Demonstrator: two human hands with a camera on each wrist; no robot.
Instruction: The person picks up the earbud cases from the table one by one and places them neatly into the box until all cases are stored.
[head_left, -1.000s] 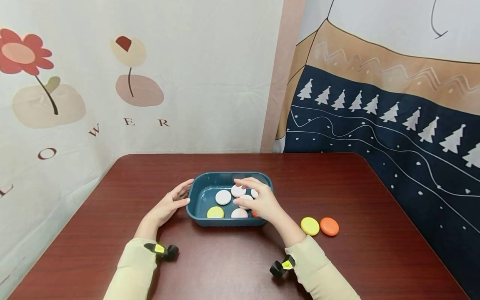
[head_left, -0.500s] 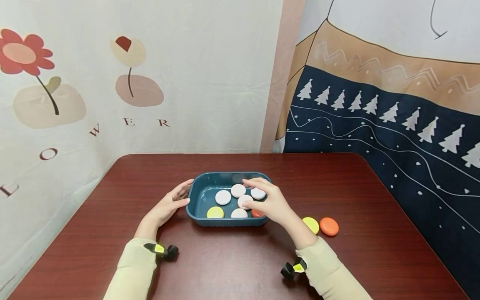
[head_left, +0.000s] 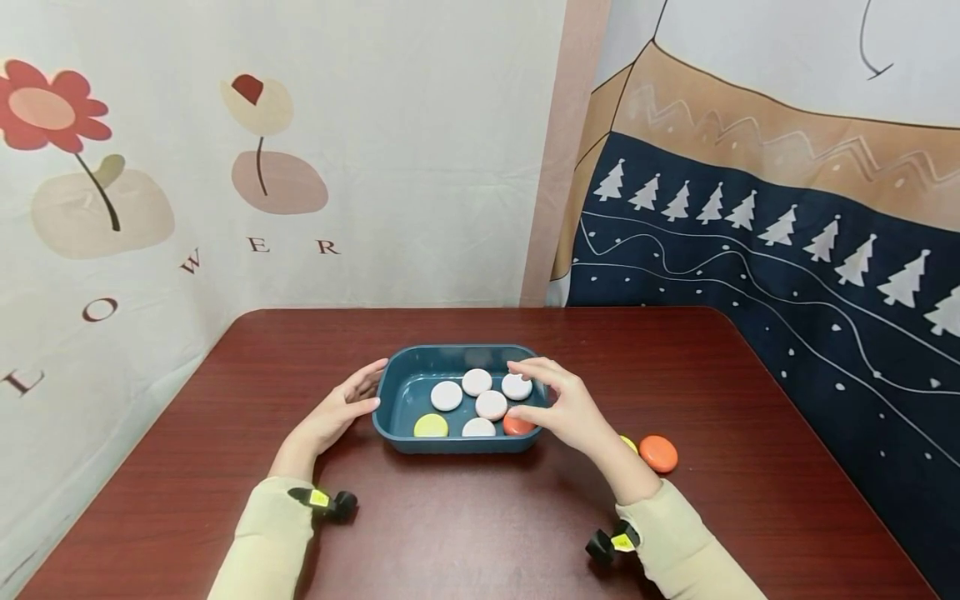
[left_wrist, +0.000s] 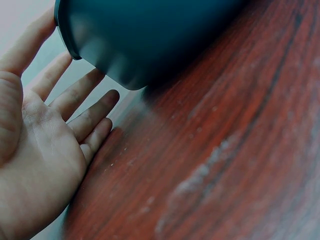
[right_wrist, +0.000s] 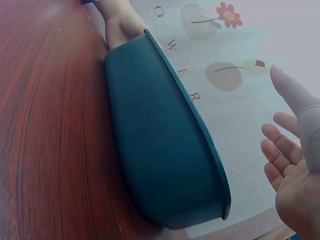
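A dark teal rectangular tray (head_left: pixel 399 396) holds several round white discs (head_left: pixel 446 396), a yellow disc (head_left: pixel 431 426) and an orange disc (head_left: pixel 518 424). At its left end rests my left hand (head_left: pixel 330 423), thumb and fingertips against the rim and end wall. The left wrist view shows those fingers (left_wrist: pixel 82 92) extended and spread beside the wall. My right hand (head_left: pixel 572 410) hovers over the tray's right end with nothing in it, thumb and fingers apart. Its fingertips overlap a white disc (head_left: pixel 516 387) and the orange one in the head view.
On the reddish-brown table (head_left: pixel 450 517), right of the tray, lie another orange disc (head_left: pixel 658 454) and a yellow disc (head_left: pixel 630 444), the latter mostly hidden by my right wrist. Printed cloths (head_left: pixel 420 167) hang behind the table.
My right hand has moved right across the tray, uncovering white discs and the orange disc, and its wrist now covers most of the yellow disc outside. The left hand and tray have stayed put.
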